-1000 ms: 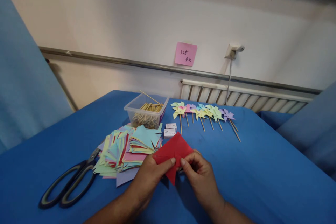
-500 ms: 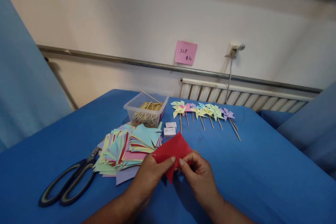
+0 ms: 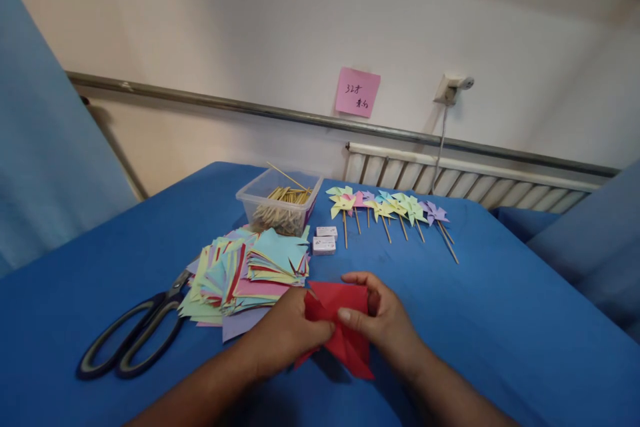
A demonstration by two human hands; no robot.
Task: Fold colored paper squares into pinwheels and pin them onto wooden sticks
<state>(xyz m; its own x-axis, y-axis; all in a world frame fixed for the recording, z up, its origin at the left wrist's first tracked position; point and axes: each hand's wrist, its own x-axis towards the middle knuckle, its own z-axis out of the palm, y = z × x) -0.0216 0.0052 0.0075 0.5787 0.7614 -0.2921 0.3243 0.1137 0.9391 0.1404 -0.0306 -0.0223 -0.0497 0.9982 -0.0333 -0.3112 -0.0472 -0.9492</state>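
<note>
A red paper square (image 3: 345, 323) with cut corners lies low over the blue tablecloth (image 3: 500, 320), held by both hands. My left hand (image 3: 285, 333) pinches its left side with thumb on top. My right hand (image 3: 383, 317) grips its right side, fingers curled over the upper edge. A stack of coloured cut paper squares (image 3: 245, 270) lies just left of the hands. Several finished paper pinwheels on sticks (image 3: 387, 210) lie in a row farther back.
Large black-handled scissors (image 3: 133, 337) lie at the left. A clear plastic box of wooden sticks (image 3: 280, 203) stands behind the paper stack, two small white boxes (image 3: 325, 240) beside it. A pink note (image 3: 357, 92) is stuck on the wall above a radiator (image 3: 465, 180).
The red paper has turned and dropped from a raised, tilted pose to lie flatter over the cloth. My right hand shifted its grip onto the paper's upper right edge. The view tilted slightly.
</note>
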